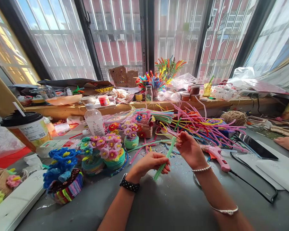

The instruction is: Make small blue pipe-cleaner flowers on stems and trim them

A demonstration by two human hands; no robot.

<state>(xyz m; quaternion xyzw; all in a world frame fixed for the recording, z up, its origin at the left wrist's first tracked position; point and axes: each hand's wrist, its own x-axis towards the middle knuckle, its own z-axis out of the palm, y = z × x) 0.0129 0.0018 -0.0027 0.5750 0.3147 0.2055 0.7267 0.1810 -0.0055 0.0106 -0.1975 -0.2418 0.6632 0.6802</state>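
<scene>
A green pipe cleaner [167,155] runs slanted between my two hands above the grey table [173,202]. My left hand [150,163] is closed round its lower end, a black watch on the wrist. My right hand [189,149] pinches the upper end, with bead and metal bracelets on that arm. Small green trimmings lie scattered on the table under my hands.
Pipe-cleaner flower pots [110,154] and a blue flower piece [62,173] stand to the left. A heap of coloured pipe cleaners [199,123], a pink glue gun [218,155] with its cable, a phone [256,147], twine ball [233,117], bottle [95,120] and lidded cup [26,128] surround me. Another person's hand [287,142] rests at right.
</scene>
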